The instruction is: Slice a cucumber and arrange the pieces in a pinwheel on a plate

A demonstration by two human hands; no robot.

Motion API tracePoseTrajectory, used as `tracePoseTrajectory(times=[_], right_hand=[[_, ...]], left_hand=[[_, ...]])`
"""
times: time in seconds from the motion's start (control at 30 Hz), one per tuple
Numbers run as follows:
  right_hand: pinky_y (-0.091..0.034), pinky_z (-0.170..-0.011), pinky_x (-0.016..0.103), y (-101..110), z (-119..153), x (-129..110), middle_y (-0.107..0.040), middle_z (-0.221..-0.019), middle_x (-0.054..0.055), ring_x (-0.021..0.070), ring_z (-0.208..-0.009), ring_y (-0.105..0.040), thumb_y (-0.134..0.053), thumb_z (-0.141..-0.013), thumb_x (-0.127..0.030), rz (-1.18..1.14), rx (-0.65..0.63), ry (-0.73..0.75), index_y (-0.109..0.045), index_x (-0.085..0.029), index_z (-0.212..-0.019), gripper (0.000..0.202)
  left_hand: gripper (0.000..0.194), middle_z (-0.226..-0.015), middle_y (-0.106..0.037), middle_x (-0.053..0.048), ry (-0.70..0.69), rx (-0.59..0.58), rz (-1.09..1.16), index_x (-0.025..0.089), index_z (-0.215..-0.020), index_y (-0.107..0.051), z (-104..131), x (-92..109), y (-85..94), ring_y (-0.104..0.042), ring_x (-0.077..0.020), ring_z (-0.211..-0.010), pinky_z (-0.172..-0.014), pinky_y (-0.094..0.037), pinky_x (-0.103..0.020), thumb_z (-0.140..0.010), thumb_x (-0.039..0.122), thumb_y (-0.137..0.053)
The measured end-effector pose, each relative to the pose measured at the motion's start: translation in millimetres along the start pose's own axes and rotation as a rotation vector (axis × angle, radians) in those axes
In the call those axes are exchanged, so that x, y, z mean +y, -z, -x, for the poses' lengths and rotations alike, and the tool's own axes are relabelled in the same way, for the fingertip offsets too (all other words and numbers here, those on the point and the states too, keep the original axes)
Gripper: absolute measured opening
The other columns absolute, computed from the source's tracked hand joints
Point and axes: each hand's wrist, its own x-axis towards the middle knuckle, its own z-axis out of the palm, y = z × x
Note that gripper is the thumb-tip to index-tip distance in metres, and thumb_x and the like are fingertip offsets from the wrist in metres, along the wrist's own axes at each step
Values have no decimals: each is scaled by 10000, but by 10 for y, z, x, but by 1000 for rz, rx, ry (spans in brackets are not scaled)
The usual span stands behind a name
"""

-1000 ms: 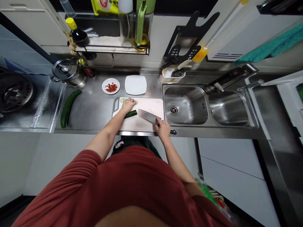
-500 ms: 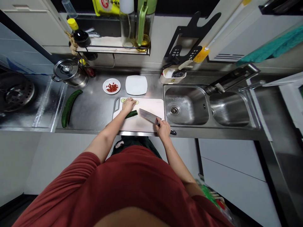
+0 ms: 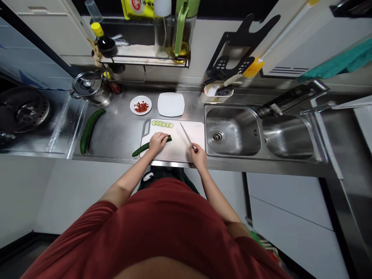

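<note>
My left hand (image 3: 157, 143) is closed over a dark green cucumber (image 3: 141, 149) that lies slantwise on the white cutting board (image 3: 174, 153). The cucumber's cut end pokes out to the right of my fingers, and its other end reaches past the board's left edge. In my right hand (image 3: 198, 155) is a kitchen knife (image 3: 187, 134), gripped by its dark handle. Its blade points up and left over the board, turned nearly edge-on, apart from the cucumber. A row of several overlapping cucumber slices (image 3: 162, 124) lies along the board's far edge.
Behind the board stand a white plate with chopped red pieces (image 3: 133, 107) and a square white plate (image 3: 171, 104). Another cucumber (image 3: 89, 130) lies at left, near a lidded steel pot (image 3: 90, 89). To the right is a double sink (image 3: 232, 151). A shelf (image 3: 145, 60) holds bottles above.
My left hand has moved from the slices down onto the cucumber, leaving the slice row uncovered. The knife has turned more upright, its blade now nearly edge-on. The view has shifted slightly.
</note>
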Motion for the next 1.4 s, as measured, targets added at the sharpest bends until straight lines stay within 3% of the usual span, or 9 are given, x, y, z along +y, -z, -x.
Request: tracePoseTrajectory(times=[0.33,0.57,0.93,1.2,1.4], right_hand=[[-369,-640,249,-117,87,-256,-670,-773,19,185,-705,-578,-432,-894,-461,-14,-153,191,-657,-217,-919,333],[-351,-629,258,-126,75,-399,-659,-746,45,202,-708,-582,-402,-919,-421,97,-167,165,-642,-199,-909,328],[-304,-642,248,-23,70,-575,-677,-825,61,210,-755,-589,-340,-978,-358,303,-194,170,-582,-190,-1095,317],[-331,-688,253,-49,97,-575,-693,-896,79,217,-807,-606,-299,-1000,-353,393,-238,203,-548,-171,-1165,350],[-364,-721,273,-14,107,-647,-693,-967,109,237,-866,-625,-303,-995,-313,485,-334,228,-534,-161,-1177,331]], left_hand=[[306,-1132,-627,-86,20,11,-43,235,-1070,-686,16,11,-12,-541,-204,-1072,-954,-388,-334,-953,364,-433],[317,-1113,-633,-83,-10,24,-55,235,-1094,-677,-7,-27,-71,-545,-207,-1061,-946,-387,-335,-956,377,-430],[273,-1029,-647,-75,-132,186,-36,211,-1045,-687,-26,-228,-208,-586,-194,-967,-863,-449,-322,-945,347,-472],[285,-1021,-651,-67,-180,143,-55,225,-1037,-699,-45,-190,-180,-594,-176,-923,-808,-460,-297,-952,353,-459],[278,-1109,-671,-53,-237,103,-24,246,-1057,-712,-63,-237,-210,-610,-175,-1017,-865,-483,-295,-944,357,-482]])
